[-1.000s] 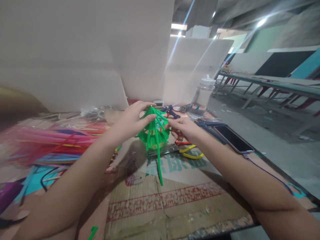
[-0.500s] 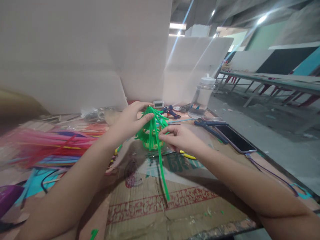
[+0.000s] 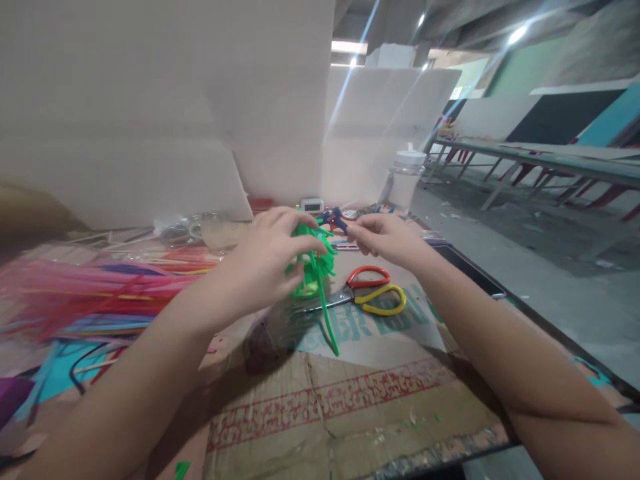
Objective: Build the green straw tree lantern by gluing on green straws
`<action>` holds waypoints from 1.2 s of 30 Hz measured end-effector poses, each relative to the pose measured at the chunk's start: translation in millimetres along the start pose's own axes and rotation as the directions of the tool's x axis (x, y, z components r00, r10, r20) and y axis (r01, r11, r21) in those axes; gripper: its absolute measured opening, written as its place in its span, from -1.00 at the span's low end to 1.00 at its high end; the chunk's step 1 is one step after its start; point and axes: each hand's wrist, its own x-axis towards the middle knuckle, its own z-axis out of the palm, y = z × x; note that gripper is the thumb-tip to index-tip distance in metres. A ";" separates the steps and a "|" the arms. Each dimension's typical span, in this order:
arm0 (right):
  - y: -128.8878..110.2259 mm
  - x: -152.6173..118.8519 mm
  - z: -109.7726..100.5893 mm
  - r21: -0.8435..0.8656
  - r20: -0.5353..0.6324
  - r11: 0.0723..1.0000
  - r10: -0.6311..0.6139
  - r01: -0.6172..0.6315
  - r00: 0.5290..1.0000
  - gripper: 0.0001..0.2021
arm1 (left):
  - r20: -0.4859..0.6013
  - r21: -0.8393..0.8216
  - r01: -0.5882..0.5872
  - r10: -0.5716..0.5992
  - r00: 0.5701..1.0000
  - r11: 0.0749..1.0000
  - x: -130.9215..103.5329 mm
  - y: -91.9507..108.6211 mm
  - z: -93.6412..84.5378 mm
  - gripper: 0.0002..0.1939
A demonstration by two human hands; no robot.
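A green pipe-cleaner structure [image 3: 311, 285], cage-like with loose strands, stands on the work surface, one long strand hanging toward me. My left hand [image 3: 273, 257] curls over its top and left side, partly hiding it. Beyond it, to the right, my right hand [image 3: 383, 235] pinches the handle end of a small dark blue glue gun [image 3: 341, 221]. Scissors [image 3: 377, 291] with one red and one yellow handle loop lie below my right hand, their blades pointing left to the structure's base.
Pink, red and blue pipe cleaners [image 3: 115, 290] are heaped at left. A clear bottle [image 3: 404, 180] with a white lid and a small white display [image 3: 312, 205] stand at the back. A phone [image 3: 467, 267] lies at right, near the table edge. White boards [image 3: 280, 133] rise behind.
My right hand has left the long green strand and moved up and away to the glue gun, taking hold of it. The scissors are now uncovered. My left hand has shifted further over the structure.
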 end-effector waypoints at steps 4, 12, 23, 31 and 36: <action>45.9 15.0 -14.7 -0.366 0.012 0.929 0.060 -0.051 0.998 -0.82 | 0.113 0.040 -0.112 0.107 0.988 0.993 -2.2 3.1 11.8 -0.62; 98.6 64.5 13.4 -0.340 -0.091 0.923 0.158 -0.180 0.983 -0.48 | -0.062 0.256 -0.124 0.144 0.988 0.959 -12.4 6.0 29.5 -0.93; 124.9 109.8 45.5 -0.260 -0.074 0.933 0.238 -0.250 0.968 -0.63 | -0.244 0.209 -0.010 0.062 0.968 0.978 -34.2 3.0 54.7 -0.63; 109.3 97.5 28.0 -0.135 -0.191 0.947 0.265 -0.292 0.945 -0.65 | -0.261 0.169 0.068 -0.022 0.965 0.983 -35.8 -11.2 62.3 -0.63; 78.6 64.9 6.7 -0.002 -0.223 0.974 0.221 -0.228 0.949 -0.69 | -0.271 0.223 0.010 0.052 0.961 0.975 -35.6 -12.2 61.3 -0.71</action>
